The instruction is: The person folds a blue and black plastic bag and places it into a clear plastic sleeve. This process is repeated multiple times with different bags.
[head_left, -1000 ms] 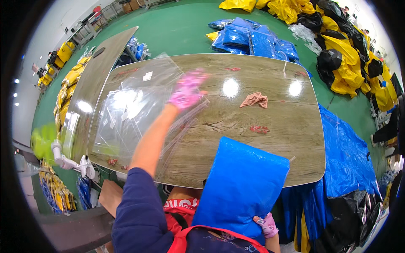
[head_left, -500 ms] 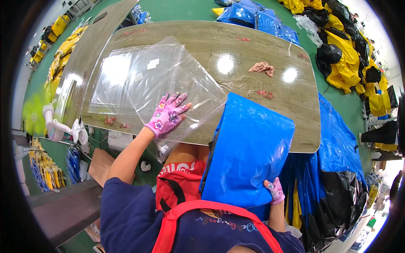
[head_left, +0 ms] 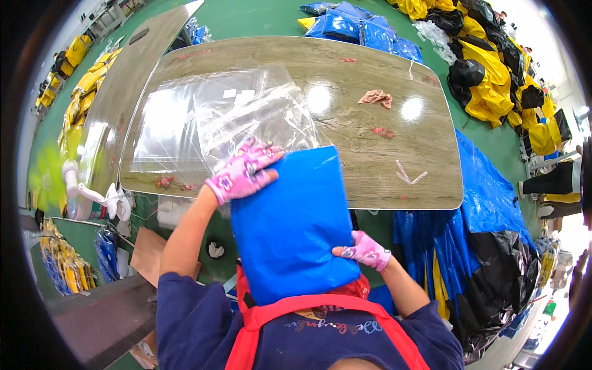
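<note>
A green-floored workshop surrounds a long wood-grain desk (head_left: 370,154) with rounded corners, its glossy top catching bright ceiling-light reflections. Heaps of yellow, blue and black folded garments (head_left: 493,68) lie on the floor beyond the far edge, and more blue and black plastic-like material (head_left: 487,246) is piled to the right of the desk. On the desk's left half lies a stack of clear, crinkled plastic bags (head_left: 185,117), shiny and wrinkled, with small white labels showing through. A small crumpled pinkish scrap (head_left: 376,97) rests well apart on the right half.

At the near edge, a smooth, flat, rectangular folded blue garment (head_left: 290,228) stands tilted between the desk and the person's chest, its upper end overlapping the desk's near edge and touching the loose near end of one clear bag. The left hand (head_left: 243,174), in a pink flower-patterned glove, lies on the garment's upper left corner with fingers spread and lightly curled over that corner and the bag's edge, the forearm raised and reaching forward. The right hand (head_left: 365,250), gloved the same, grips the garment's lower right edge, fingers closed around it, elbow bent close to the body. The person wears a dark blue top with red straps.
</note>
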`<action>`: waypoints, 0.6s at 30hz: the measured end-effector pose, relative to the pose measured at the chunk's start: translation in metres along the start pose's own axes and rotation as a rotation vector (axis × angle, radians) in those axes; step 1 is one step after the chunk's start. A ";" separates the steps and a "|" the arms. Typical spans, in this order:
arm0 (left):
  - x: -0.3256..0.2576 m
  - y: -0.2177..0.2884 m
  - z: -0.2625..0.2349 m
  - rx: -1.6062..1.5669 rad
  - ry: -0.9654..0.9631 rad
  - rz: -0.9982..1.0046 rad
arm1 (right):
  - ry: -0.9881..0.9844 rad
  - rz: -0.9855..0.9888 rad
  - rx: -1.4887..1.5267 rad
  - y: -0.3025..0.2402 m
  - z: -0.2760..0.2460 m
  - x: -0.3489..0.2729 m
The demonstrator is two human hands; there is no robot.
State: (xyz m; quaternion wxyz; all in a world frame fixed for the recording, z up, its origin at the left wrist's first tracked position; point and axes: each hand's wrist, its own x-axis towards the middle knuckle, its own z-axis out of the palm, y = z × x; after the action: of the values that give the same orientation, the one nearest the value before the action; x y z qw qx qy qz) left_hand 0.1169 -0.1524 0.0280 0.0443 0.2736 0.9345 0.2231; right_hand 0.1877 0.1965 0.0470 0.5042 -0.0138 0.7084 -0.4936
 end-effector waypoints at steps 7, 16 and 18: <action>-0.022 0.014 0.013 0.064 0.116 -0.066 | 0.292 -0.281 0.223 -0.089 -0.089 0.108; -0.021 0.021 0.010 0.055 0.103 -0.147 | 0.318 -0.322 -0.374 -0.128 -0.084 0.207; -0.022 0.020 0.013 0.089 0.123 -0.165 | 0.546 -0.487 -0.616 -0.124 -0.087 0.209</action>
State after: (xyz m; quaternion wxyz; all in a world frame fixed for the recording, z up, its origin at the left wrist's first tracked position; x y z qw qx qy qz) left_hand 0.1484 -0.1441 0.0249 -0.0071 0.1835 0.9638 0.1935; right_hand -0.0377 0.0847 -0.0113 0.1417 -0.1979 0.9046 -0.3499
